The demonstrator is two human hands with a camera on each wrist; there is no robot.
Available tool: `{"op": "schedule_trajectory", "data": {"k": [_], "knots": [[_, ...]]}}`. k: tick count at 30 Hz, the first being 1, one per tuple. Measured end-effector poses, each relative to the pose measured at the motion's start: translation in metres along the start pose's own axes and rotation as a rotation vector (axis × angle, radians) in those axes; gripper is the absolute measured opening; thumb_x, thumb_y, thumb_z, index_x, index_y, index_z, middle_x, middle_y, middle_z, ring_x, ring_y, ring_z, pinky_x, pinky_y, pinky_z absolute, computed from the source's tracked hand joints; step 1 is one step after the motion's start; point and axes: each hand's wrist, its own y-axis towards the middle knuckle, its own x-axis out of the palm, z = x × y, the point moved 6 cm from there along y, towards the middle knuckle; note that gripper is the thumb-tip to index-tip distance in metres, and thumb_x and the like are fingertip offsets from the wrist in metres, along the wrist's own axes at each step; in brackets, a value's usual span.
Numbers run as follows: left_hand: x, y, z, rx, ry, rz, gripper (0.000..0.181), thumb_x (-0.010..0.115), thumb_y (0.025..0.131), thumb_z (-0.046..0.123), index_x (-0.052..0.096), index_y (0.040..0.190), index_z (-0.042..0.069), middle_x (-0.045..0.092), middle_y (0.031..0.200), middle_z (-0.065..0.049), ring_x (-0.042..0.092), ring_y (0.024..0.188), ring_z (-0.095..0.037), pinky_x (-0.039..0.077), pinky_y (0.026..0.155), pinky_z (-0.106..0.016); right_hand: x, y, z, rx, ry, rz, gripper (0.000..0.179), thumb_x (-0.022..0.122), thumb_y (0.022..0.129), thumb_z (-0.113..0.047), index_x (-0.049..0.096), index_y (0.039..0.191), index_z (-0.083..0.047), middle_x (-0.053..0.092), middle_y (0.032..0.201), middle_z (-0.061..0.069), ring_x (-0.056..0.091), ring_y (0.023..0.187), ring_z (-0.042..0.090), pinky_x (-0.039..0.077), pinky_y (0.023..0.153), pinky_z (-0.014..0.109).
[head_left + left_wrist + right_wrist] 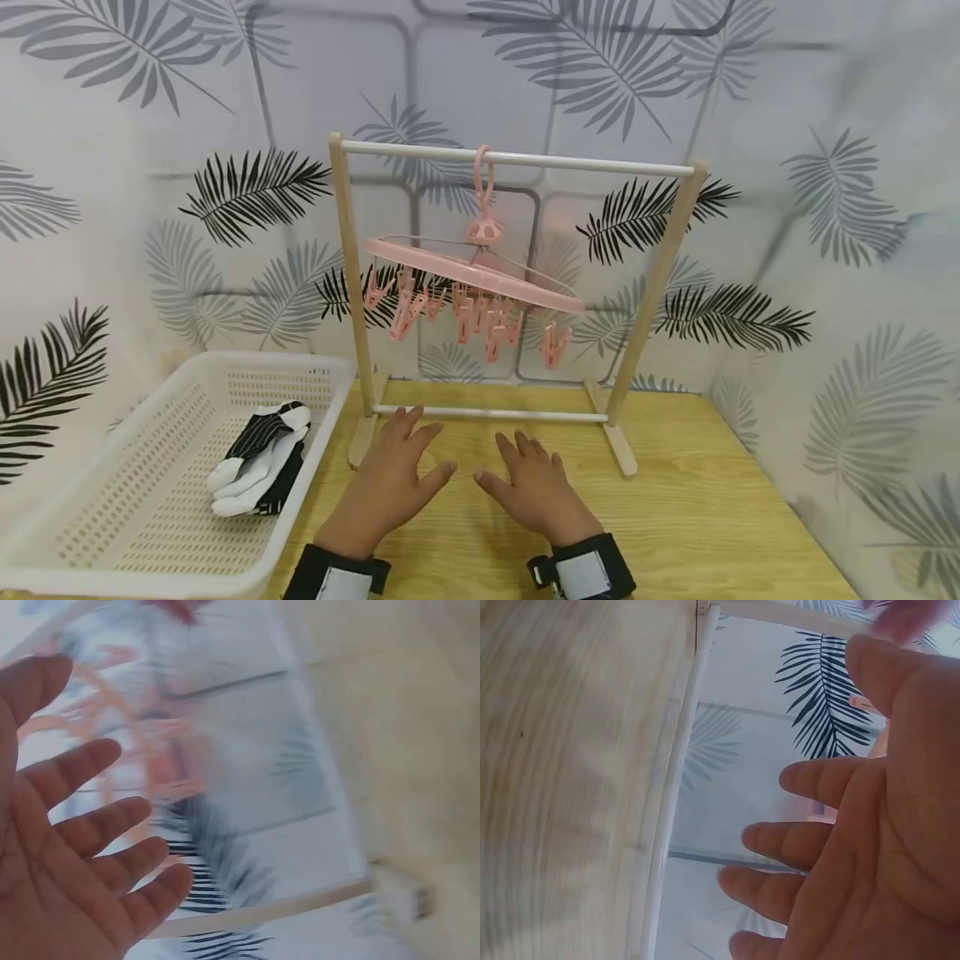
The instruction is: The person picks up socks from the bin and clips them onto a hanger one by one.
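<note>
Both hands hover over the table in front of a wooden rack, holding nothing. My left hand (pixel 397 479) has its fingers spread near the rack's left foot; the left wrist view shows the same palm (pixel 67 855) with fingers apart. My right hand (pixel 536 487) reaches forward with relaxed, parted fingers, also seen in the right wrist view as a bare palm (pixel 870 847). From the rack's white top bar (pixel 585 162) hangs a pink clip hanger (pixel 480 275), tilted down to the right, with several pink clothespins (pixel 465 321) dangling. Black-and-white socks (pixel 262 462) lie bundled in a white basket (pixel 202 367).
The basket stands on the left of the yellow wood-grain table (pixel 712 500). Wooden side posts (pixel 660 283) and a low white crossbar (pixel 495 413) frame the rack. Behind it hangs a leaf-patterned cloth (pixel 847 333).
</note>
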Motion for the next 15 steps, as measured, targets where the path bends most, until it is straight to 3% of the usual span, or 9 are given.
{"op": "schedule_trajectory", "data": {"k": [4, 8, 12, 15], "knots": [[-0.040, -0.003, 0.025, 0.132, -0.001, 0.194, 0.044, 0.065, 0.086, 0.038, 0.062, 0.119, 0.008, 0.050, 0.133, -0.017, 0.041, 0.124, -0.034, 0.044, 0.092, -0.057, 0.002, -0.001, 0.001, -0.019, 0.026, -0.012, 0.081, 0.039, 0.089, -0.066, 0.035, 0.144, -0.006, 0.034, 0.144, 0.027, 0.032, 0.129, 0.043, 0.029, 0.101, 0.066], [-0.079, -0.003, 0.050, 0.241, -0.007, 0.382, 0.037, 0.069, 0.083, 0.029, 0.065, 0.112, 0.007, 0.055, 0.125, -0.015, 0.046, 0.118, -0.029, 0.048, 0.088, -0.054, 0.003, -0.001, 0.001, -0.024, 0.064, -0.041, 0.081, 0.041, 0.089, -0.065, 0.033, 0.145, -0.008, 0.035, 0.144, 0.026, 0.033, 0.129, 0.041, 0.034, 0.100, 0.062], [-0.116, 0.006, 0.068, 0.262, -0.021, 0.529, 0.031, 0.069, 0.082, 0.023, 0.066, 0.107, 0.004, 0.054, 0.123, -0.016, 0.045, 0.116, -0.030, 0.047, 0.086, -0.054, 0.004, 0.001, 0.000, -0.035, 0.092, -0.079, 0.080, 0.041, 0.089, -0.066, 0.033, 0.146, -0.010, 0.035, 0.145, 0.023, 0.034, 0.129, 0.039, 0.034, 0.101, 0.061], [-0.139, 0.018, 0.076, 0.278, -0.012, 0.603, 0.030, 0.067, 0.082, 0.021, 0.066, 0.106, 0.004, 0.053, 0.123, -0.019, 0.043, 0.115, -0.034, 0.044, 0.089, -0.057, 0.005, 0.003, -0.002, -0.057, 0.089, -0.085, 0.079, 0.041, 0.089, -0.064, 0.033, 0.146, -0.010, 0.036, 0.145, 0.023, 0.036, 0.128, 0.039, 0.035, 0.100, 0.060]]}}
